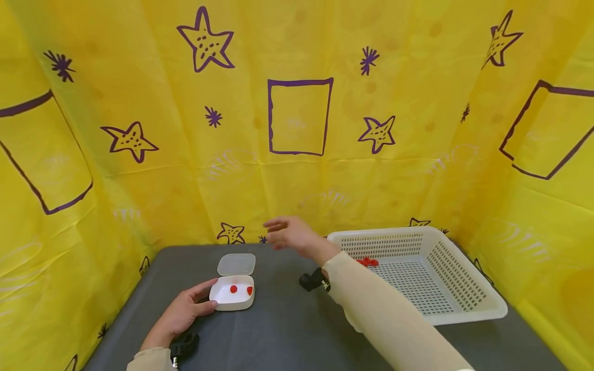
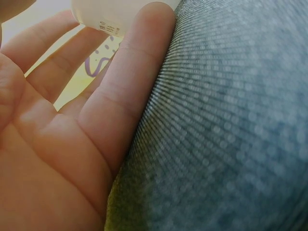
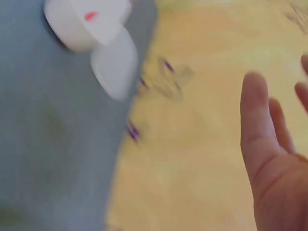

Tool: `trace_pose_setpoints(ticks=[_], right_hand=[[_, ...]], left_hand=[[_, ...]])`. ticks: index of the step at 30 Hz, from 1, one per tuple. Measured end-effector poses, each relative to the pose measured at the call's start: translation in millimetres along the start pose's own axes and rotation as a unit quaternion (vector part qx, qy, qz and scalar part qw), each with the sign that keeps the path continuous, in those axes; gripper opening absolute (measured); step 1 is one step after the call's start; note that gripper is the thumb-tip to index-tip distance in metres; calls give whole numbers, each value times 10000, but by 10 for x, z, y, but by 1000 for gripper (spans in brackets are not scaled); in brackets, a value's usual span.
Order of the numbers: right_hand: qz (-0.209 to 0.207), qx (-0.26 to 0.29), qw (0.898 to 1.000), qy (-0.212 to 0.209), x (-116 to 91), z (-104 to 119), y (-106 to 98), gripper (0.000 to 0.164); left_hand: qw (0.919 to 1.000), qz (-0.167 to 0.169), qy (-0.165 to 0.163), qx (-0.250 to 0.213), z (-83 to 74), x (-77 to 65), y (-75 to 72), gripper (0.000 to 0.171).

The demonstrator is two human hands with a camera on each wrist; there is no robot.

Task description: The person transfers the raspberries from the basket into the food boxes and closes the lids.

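Observation:
A small white plastic box (image 1: 232,304) stands on the grey table, its hinged translucent lid (image 1: 236,265) folded back on the far side. Two small red round pieces (image 1: 233,289) lie inside, one near the middle and one at the right wall. My left hand (image 1: 189,307) holds the box by its left end, thumb at the near corner and a finger at the far corner. In mid-air, right of the lid, my right hand (image 1: 292,236) has loosely extended fingers with nothing between them. The right wrist view shows that hand (image 3: 274,154) apart from the box.
A large white perforated basket (image 1: 464,275) stands on the right of the grey table (image 1: 278,335). Several red pieces (image 1: 368,262) lie at its left side, partly hidden by my right sleeve. A yellow patterned curtain (image 1: 297,190) encloses the back and both sides.

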State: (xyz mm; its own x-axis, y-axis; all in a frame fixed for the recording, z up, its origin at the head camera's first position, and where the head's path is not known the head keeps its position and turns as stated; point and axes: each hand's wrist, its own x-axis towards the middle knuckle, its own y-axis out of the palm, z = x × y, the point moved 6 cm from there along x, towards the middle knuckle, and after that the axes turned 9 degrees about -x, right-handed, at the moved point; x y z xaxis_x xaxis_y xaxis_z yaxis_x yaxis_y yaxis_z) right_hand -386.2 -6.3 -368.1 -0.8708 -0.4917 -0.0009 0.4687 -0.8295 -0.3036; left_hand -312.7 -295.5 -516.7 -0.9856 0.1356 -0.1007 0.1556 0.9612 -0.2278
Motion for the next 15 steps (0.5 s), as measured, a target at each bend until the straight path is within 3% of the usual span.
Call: trace_pose_setpoints(ticks=[3, 7, 11, 15], right_hand=[[77, 457, 9988, -175, -129, 108, -490, 47], [44, 689, 9973, -248, -378, 79, -1153, 53], [-23, 633, 9979, -149, -668, -90, -1704, 58], [8, 615, 9981, 56, -933, -368, -2081, 64]], left_hand=[[10000, -47, -26, 9, -3, -3, -5, 69], [10000, -42, -52, 3, -15, 6, 11, 68], [9999, -71, -86, 76, -13, 9, 22, 68], [9997, -85, -119, 195, 10, 6, 21, 69]])
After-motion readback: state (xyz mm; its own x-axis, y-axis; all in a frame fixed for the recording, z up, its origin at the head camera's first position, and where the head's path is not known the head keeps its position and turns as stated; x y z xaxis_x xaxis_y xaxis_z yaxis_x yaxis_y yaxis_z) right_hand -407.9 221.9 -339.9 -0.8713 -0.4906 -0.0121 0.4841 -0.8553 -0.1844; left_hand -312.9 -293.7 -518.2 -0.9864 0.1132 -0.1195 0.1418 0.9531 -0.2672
